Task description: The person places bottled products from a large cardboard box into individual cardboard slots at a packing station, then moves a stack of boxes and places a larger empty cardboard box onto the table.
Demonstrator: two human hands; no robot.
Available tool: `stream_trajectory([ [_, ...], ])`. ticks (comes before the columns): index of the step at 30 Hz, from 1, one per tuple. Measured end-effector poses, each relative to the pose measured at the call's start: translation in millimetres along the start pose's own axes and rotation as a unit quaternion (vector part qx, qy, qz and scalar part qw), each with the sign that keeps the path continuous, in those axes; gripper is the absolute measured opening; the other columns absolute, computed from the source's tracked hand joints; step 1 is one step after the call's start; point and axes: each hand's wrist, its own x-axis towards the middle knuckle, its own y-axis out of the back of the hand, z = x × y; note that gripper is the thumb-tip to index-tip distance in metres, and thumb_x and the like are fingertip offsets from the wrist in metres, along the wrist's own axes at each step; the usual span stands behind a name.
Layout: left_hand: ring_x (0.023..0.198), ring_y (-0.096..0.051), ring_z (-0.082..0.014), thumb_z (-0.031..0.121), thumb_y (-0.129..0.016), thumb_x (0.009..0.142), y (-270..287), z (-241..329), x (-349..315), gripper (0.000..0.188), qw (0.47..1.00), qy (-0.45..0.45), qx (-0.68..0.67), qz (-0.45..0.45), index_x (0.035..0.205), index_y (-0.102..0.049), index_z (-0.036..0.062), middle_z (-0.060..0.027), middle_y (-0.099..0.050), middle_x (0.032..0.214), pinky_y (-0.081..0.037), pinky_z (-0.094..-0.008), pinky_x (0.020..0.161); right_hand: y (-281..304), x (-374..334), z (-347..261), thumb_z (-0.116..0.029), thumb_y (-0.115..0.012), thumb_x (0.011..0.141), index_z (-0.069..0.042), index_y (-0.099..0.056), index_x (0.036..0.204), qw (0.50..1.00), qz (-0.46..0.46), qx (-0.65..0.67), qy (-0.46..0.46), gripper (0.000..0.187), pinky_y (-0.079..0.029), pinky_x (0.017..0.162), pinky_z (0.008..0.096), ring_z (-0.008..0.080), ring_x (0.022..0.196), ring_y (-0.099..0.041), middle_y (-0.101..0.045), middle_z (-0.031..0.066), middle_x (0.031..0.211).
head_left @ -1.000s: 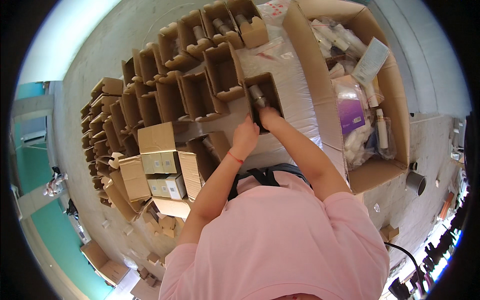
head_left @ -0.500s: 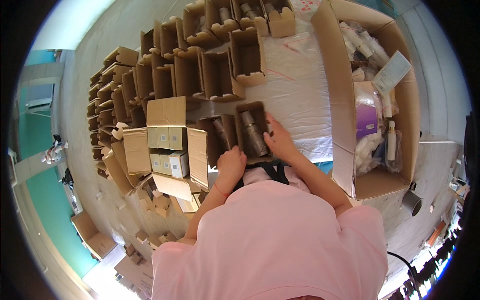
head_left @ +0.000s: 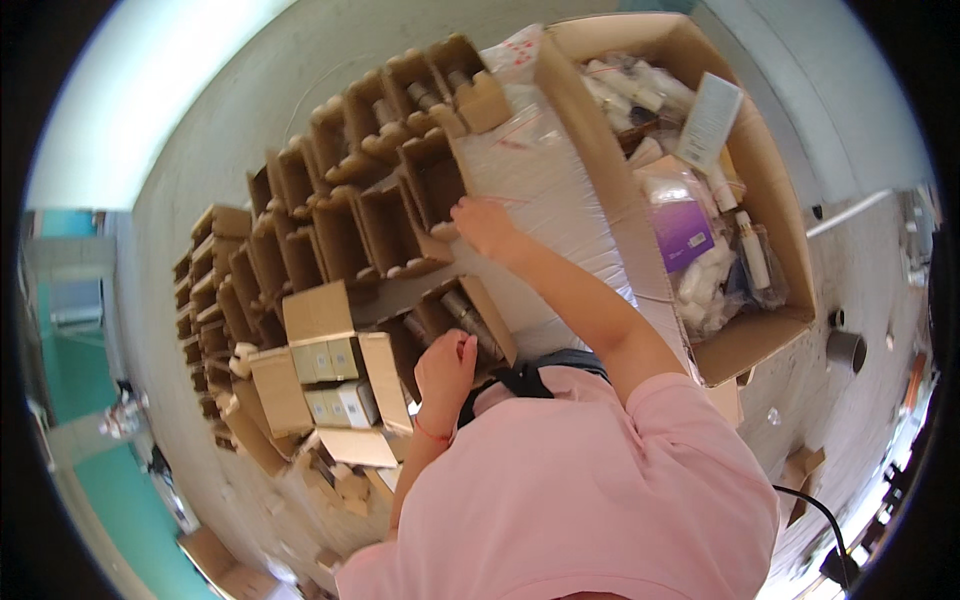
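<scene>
My right hand (head_left: 483, 227) is stretched forward, its curled fingers at the near right edge of an open brown cardboard box (head_left: 433, 178) that looks unfilled. Close to my waist, my left hand (head_left: 446, 368) is closed, with the fingertips bent in; whether anything is between them is hidden. It hovers by two open cardboard boxes standing side by side. Inside the right one lies a grey cylindrical bottle (head_left: 470, 318) in clear wrap. The left one (head_left: 400, 345) holds a similar wrapped piece, partly hidden.
Rows of similar open boxes (head_left: 340, 235) spread to the far left, some with cylinders inside. A carton of small boxes (head_left: 378, 350) stands by my left arm. At right, a large carton (head_left: 590, 180) holds wrapped white bottles and a purple pack (head_left: 682, 236). White plastic sheeting (head_left: 530, 170) lies between.
My right hand has left the box with the bottle and reached forward to another box. My left hand has lifted off the box edge and curled. The view has turned and shifted.
</scene>
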Motion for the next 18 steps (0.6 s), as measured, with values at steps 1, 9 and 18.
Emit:
stream_trajectory([
  [1, 0.065, -0.059, -0.0297, 0.024, -0.058, 0.084, -2, 0, 0, 0.016, 1.0, -0.001, 0.006, -0.006, 0.079, -0.059, 0.0082, -0.0095, -0.06, 0.071, -0.045, -0.0373, 0.057, 4, -4, 4, -0.008, -0.059, 0.074, -0.005, -0.06, 0.096, 0.998, -0.049, -0.044, -0.002, 0.023, -0.05, 0.075, 0.0374, 0.0295, 0.092, -0.059, -0.058, 0.0138, 0.098],
  [9, 0.061, -0.059, -0.0238, 0.02, -0.06, 0.083, -3, 1, 19, 0.013, 1.0, -0.005, 0.012, -0.019, 0.087, -0.061, 0.0079, -0.0078, -0.06, 0.071, -0.046, -0.0336, 0.056, 73, -97, 7, -0.018, -0.06, 0.076, -0.006, -0.065, 0.085, 0.986, -0.151, 0.073, -0.023, 0.016, -0.05, 0.071, 0.0397, 0.0298, 0.082, -0.062, -0.063, 0.0136, 0.086],
  [18, 0.062, -0.059, -0.0247, 0.019, -0.057, 0.085, -12, 15, 46, 0.015, 0.998, -0.05, -0.012, -0.044, 0.09, -0.062, 0.0069, -0.0103, -0.061, 0.074, -0.046, -0.0335, 0.057, 145, -27, 257, -0.02, -0.062, 0.077, -0.007, -0.059, 0.11, 0.896, 0.259, -0.063, -0.355, 0.036, -0.044, 0.09, 0.0384, 0.0317, 0.103, -0.055, -0.06, 0.0165, 0.107],
])
